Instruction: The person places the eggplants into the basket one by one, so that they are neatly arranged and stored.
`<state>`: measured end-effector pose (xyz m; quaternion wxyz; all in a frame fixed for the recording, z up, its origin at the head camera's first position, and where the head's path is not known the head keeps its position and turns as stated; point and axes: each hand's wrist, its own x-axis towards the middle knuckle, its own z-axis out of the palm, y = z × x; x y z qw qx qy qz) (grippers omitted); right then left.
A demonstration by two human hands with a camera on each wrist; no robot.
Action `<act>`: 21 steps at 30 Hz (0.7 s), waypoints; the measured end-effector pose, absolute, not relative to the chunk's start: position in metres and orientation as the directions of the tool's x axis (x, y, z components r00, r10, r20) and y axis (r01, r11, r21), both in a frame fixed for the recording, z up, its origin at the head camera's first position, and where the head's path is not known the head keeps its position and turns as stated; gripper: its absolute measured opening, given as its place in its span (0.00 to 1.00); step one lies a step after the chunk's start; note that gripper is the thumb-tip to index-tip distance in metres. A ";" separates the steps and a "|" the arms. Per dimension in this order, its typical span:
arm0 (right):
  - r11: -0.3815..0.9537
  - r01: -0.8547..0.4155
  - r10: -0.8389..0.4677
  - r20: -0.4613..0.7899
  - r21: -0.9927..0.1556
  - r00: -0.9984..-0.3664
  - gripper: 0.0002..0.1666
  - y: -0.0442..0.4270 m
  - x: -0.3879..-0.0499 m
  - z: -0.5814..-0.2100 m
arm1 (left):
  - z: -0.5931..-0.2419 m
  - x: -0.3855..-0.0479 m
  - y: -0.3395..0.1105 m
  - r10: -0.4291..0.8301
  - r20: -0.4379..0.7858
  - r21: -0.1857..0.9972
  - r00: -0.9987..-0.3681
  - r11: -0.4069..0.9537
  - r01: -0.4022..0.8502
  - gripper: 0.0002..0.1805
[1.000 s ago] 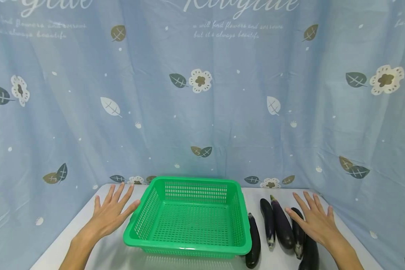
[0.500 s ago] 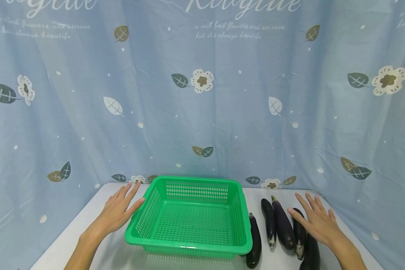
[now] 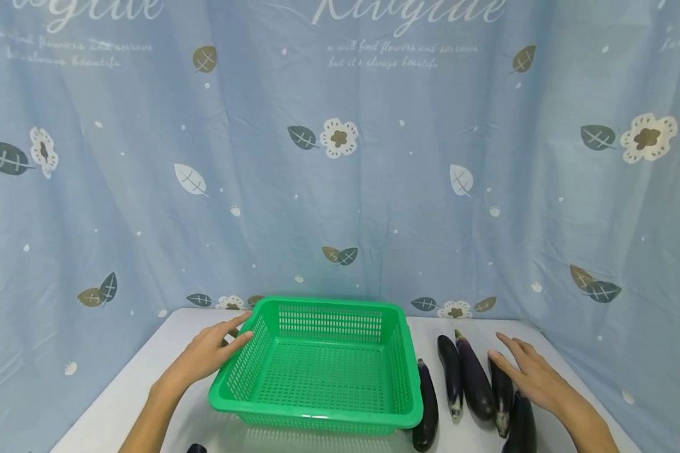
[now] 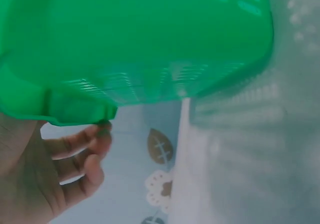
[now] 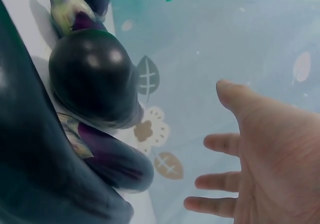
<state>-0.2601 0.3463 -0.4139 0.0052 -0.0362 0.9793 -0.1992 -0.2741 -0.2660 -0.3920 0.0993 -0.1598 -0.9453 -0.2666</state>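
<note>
My left hand (image 3: 204, 353) is at the left rim of a green plastic basket (image 3: 317, 420), its thumb over the rim. In the left wrist view its fingers (image 4: 75, 179) curl beneath the rim, one fingertip touching the edge; the thumb is hidden there. My right hand (image 3: 535, 375) hovers with fingers spread and thumb out, above and beside dark purple eggplants (image 3: 476, 380). It holds nothing; the right wrist view shows a gap between it and the nearest round-ended eggplant (image 5: 92, 74).
A lone eggplant (image 3: 427, 409) lies along the basket's right side. Several others lie to its right on the white table (image 3: 391, 441). Blue printed curtain (image 3: 340, 189) encloses the back and sides. A small dark thing (image 3: 196, 448) shows at the bottom edge, cut off.
My left hand has moved right onto the basket rim, its spread fingers curling in. My right hand has lowered slightly and turned, its fingers drawing closer together. Basket and eggplants have stayed in place.
</note>
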 end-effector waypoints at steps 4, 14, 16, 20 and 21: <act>0.916 -0.055 -0.069 -0.022 -0.397 -0.997 0.49 0.349 -0.258 -0.412 | -0.398 -0.277 -0.266 0.285 0.311 0.459 -0.907 0.790 0.405 0.26; 0.917 -0.045 -0.083 -0.079 -0.397 -0.993 0.45 0.361 -0.255 -0.407 | -0.413 -0.282 -0.263 0.248 0.374 0.437 -0.894 0.803 0.406 0.21; 0.917 -0.058 -0.100 -0.087 -0.395 -0.991 0.44 0.362 -0.255 -0.407 | -0.413 -0.282 -0.263 0.233 0.370 0.427 -0.899 0.817 0.387 0.21; 0.919 -0.064 -0.116 -0.111 -0.389 -0.987 0.43 0.364 -0.256 -0.405 | -0.414 -0.281 -0.263 0.207 0.379 0.417 -0.902 0.832 0.366 0.21; 0.919 -0.063 -0.119 -0.121 -0.389 -0.986 0.43 0.364 -0.255 -0.404 | -0.414 -0.280 -0.262 0.203 0.382 0.414 -0.902 0.835 0.363 0.21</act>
